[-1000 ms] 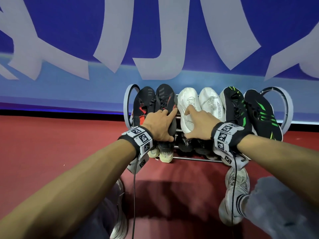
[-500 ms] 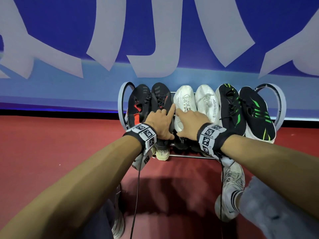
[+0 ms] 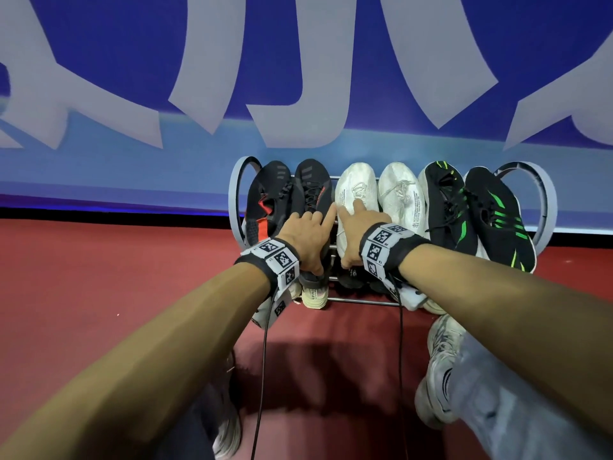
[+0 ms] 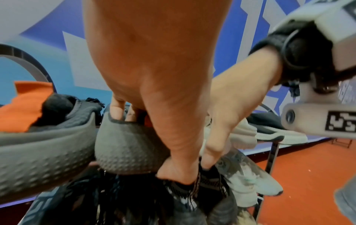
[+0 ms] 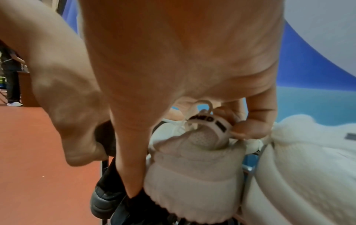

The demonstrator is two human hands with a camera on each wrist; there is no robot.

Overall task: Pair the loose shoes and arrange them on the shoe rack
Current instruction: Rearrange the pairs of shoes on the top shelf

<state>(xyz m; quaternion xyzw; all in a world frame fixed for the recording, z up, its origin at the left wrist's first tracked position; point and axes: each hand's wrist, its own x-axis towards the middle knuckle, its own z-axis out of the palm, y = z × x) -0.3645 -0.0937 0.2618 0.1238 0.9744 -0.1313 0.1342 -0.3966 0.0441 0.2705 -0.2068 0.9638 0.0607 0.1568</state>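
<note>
shoe rack [image 3: 236, 197]: grey ring-shaped ends, metal bars, standing on the red floor against the blue wall. top tier carries six shoes, toes up toward the wall, in pairs left to right: black-and-red pair [image 3: 290, 194], white pair [image 3: 378, 190], black-and-green pair [image 3: 474, 210]. the inner black-and-red shoe [image 4: 123, 146] and the left white shoe [image 5: 192, 172] sit side by side (heels at the front edge). lower tier holds dark shoes [image 3: 351, 280] and a beige heel [image 3: 313, 295]; details unclear.
</note>
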